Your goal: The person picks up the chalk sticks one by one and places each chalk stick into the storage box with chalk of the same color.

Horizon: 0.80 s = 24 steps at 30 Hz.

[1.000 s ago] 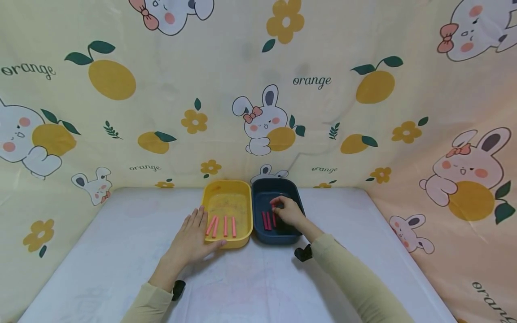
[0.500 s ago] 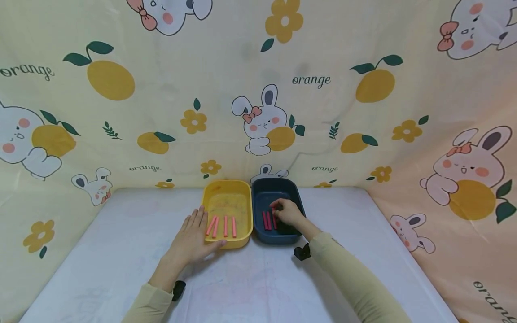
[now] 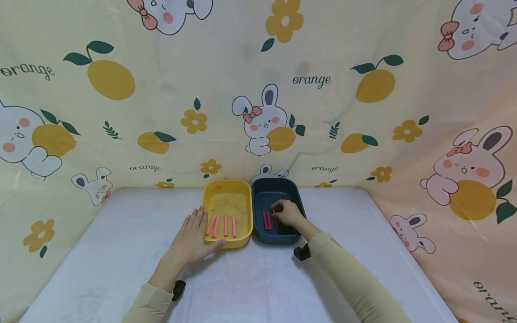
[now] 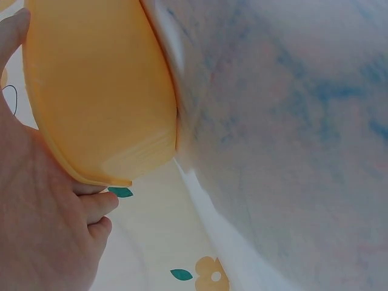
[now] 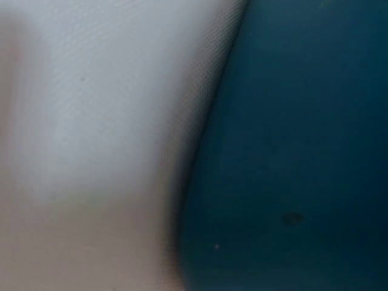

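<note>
My left hand lies against the near-left corner of a yellow tray, fingers straight along its side and thumb at the front. The left wrist view shows that hand against the tray's outer wall. Several pink chalk-like sticks lie in the tray, two of them leaning together. Inside the dark blue tray, my right hand pinches the upper part of a red stick. Two more red sticks lie left of it. The right wrist view shows only blue tray wall, blurred cloth and no fingertips.
The two trays stand side by side on a white cloth-covered table, near its back edge. Behind rises a cream curtain printed with rabbits and oranges. Black wrist straps show below both sleeves.
My right hand has shifted slightly down, and the stick's lower end has moved a little to the right. My left hand and the yellow tray have stayed put.
</note>
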Each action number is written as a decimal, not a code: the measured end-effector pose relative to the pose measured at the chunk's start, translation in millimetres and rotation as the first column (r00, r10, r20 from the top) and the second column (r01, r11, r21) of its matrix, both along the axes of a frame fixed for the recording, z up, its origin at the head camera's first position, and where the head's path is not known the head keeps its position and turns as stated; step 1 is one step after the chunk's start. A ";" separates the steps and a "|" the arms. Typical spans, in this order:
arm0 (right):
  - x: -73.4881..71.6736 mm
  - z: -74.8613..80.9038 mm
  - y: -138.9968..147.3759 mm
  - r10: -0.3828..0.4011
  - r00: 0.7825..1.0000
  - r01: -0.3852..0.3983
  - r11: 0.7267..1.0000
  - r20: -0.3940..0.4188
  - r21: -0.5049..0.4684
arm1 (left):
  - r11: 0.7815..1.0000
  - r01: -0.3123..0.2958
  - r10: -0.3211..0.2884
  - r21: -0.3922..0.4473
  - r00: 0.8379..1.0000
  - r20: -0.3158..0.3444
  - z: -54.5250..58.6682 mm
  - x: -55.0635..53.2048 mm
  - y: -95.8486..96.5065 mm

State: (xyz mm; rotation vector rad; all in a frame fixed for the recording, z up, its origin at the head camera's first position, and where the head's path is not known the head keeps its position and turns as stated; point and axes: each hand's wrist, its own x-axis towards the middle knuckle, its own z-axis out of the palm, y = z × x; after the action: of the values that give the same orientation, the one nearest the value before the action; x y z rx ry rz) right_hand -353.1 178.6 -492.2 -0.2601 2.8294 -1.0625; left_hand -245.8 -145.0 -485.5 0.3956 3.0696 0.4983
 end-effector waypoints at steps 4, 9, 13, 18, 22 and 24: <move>0.7 -0.3 -0.4 0.000 1.000 0.000 0.999 -0.006 0.033 | 1.000 0.001 -0.001 0.000 1.000 -0.002 -1.5 -0.2 -0.7; 2.0 -0.7 -1.8 -0.004 1.000 0.004 0.999 -0.001 0.050 | 1.000 0.000 0.000 0.000 1.000 -0.003 -2.3 0.1 -1.8; 3.0 0.2 -3.1 -0.005 1.000 0.005 0.999 0.009 0.047 | 1.000 -0.004 0.004 0.006 1.000 0.004 -1.8 0.9 -2.0; 1.8 3.0 -2.9 0.002 1.000 -0.001 0.998 -0.024 0.057 | 1.000 0.000 0.000 0.002 1.000 0.002 -0.2 -0.8 -2.1; 2.4 6.4 -2.1 0.002 0.996 0.001 0.999 -0.090 0.041 | 1.000 0.006 -0.006 0.010 1.000 -0.014 1.9 -2.6 -2.8; 4.7 9.6 -1.6 -0.002 0.992 0.005 1.000 -0.129 0.021 | 1.000 0.011 -0.010 0.013 1.000 -0.021 3.2 -3.3 -3.7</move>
State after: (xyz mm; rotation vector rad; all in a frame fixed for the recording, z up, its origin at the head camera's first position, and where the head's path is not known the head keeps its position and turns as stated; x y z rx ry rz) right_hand -348.3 177.0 -482.6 -0.3334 2.9539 -1.0515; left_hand -249.1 -148.7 -482.3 0.4196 3.0838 0.5170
